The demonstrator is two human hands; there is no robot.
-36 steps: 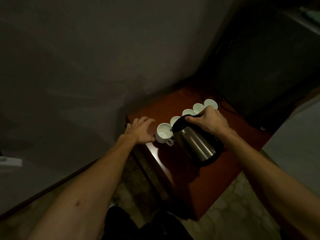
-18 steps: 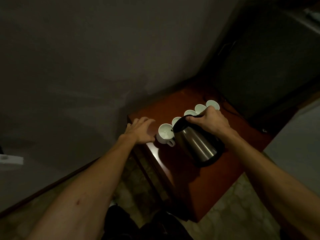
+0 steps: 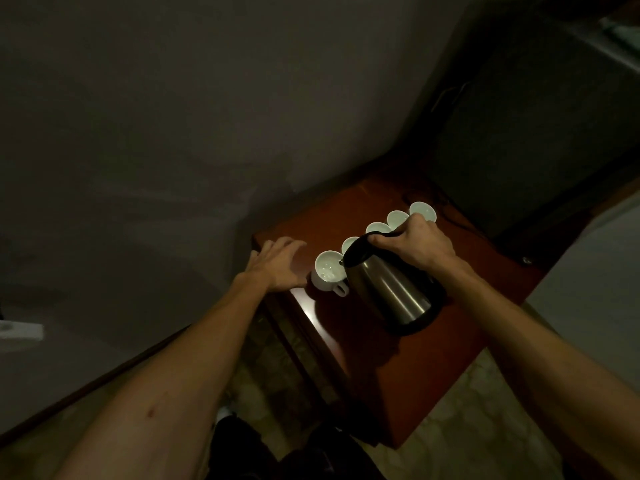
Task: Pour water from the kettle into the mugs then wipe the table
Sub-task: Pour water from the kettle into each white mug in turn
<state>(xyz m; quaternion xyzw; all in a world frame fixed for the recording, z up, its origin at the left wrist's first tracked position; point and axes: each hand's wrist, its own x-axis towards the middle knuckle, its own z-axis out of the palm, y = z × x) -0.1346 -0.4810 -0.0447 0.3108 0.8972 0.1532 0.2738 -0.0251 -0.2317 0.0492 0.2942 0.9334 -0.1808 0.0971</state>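
Head view, dim light. A steel kettle point(image 3: 388, 289) is tilted spout-down over the nearest mug point(image 3: 329, 271), the first of 5 white mugs set in a diagonal row on a red-brown table point(image 3: 433, 358). The right hand point(image 3: 415, 247) wraps its grip around the black handle at the top of the kettle, with the wrist raised so the body leans toward the mug; the base hangs clear of the table. The spout sits just over the mug's near rim, and ripples show in the mug, so water appears to be entering it. The left hand point(image 3: 277, 265) rests flat, fingers straight and slightly spread, on the table's left edge just beside the mug; it holds nothing and probably steadies the person rather than the mug, since whether it touches the mug cannot be told. The second mug point(image 3: 349, 244) is partly hidden behind the kettle's lid; the third mug point(image 3: 375, 227), fourth mug point(image 3: 397, 218) and fifth mug point(image 3: 423, 210) stand farther along the row, partly behind the right hand, their fill unclear. The close row likely lets 1 grip serve all 5 pours. The task seems to be at its first pour, with wiping not yet begun and no cloth in view.
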